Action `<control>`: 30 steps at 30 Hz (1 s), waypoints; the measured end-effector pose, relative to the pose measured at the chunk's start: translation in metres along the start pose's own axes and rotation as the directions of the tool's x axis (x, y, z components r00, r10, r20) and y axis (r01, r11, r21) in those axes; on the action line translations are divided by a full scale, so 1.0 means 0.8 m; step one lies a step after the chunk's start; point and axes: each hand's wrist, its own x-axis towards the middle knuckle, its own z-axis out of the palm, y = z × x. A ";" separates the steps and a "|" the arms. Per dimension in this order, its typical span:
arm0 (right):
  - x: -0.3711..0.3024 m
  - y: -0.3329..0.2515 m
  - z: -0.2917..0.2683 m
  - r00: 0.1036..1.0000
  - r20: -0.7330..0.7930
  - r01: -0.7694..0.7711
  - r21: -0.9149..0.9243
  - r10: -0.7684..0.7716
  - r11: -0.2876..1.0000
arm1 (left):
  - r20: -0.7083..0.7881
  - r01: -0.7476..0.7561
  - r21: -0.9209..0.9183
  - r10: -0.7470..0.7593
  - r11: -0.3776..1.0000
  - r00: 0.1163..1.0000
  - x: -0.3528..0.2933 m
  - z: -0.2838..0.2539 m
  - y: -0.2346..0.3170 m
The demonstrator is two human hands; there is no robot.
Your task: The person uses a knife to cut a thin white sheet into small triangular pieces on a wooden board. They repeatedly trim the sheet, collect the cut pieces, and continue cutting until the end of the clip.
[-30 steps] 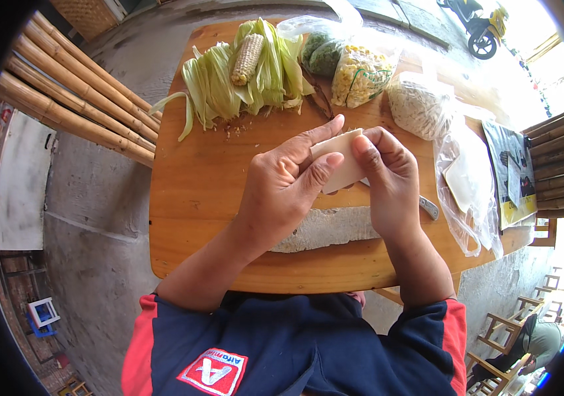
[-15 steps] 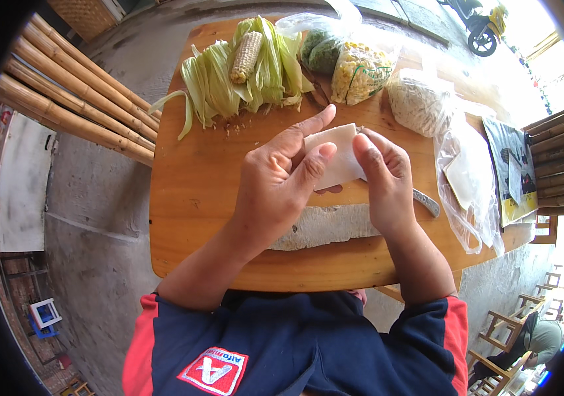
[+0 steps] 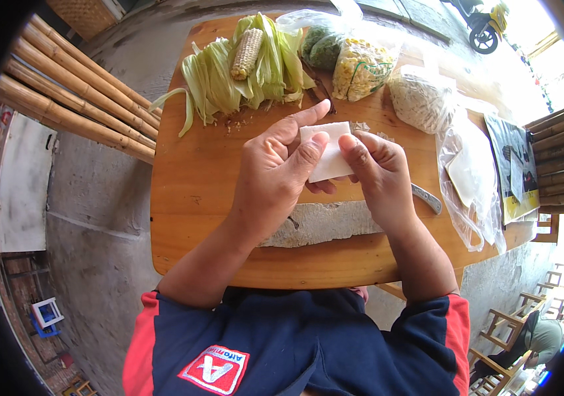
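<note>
Between my two hands is a white flat, four-sided piece, like a small slab or folded sheet; its material is unclear (image 3: 330,160). My left hand (image 3: 282,155) pinches its left side, thumb on top and index finger stretched out past it. On its right edge presses the thumb of my right hand (image 3: 381,168), with the other fingers curled behind. Crumpled greyish scraps (image 3: 359,126) show just beyond my right fingers. Below the hands lies a long grey strip with a rough surface (image 3: 328,224). A knife's patterned handle (image 3: 427,198) sticks out right of my right hand; its blade is hidden.
At the table's (image 3: 189,198) far left, a pale corn cob (image 3: 247,54) rests on green husks (image 3: 209,82). Bags of dark green produce (image 3: 321,47), yellow-white kernels (image 3: 361,69) and pale shreds (image 3: 421,99) stand behind. A clear plastic bag (image 3: 470,175) lies right, beside a printed sheet (image 3: 510,168).
Both hands have shifted slightly left with the white piece, which now sits more upright. My right thumb has moved further onto it. The greyish scraps have come into sight.
</note>
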 end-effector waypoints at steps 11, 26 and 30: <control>0.012 0.001 -0.014 0.721 -0.003 0.490 -0.706 -0.693 0.512 | -0.057 -0.148 0.078 0.153 0.986 0.987 0.004 0.000 -0.012; 0.007 0.005 0.001 0.743 0.084 0.505 -0.721 -0.664 0.474 | -0.003 -0.271 0.160 0.275 0.949 0.961 0.003 0.000 -0.020; 0.007 0.001 0.001 0.746 0.087 0.515 -0.704 -0.660 0.489 | 0.020 -0.292 0.197 0.294 0.936 0.956 0.002 -0.002 -0.018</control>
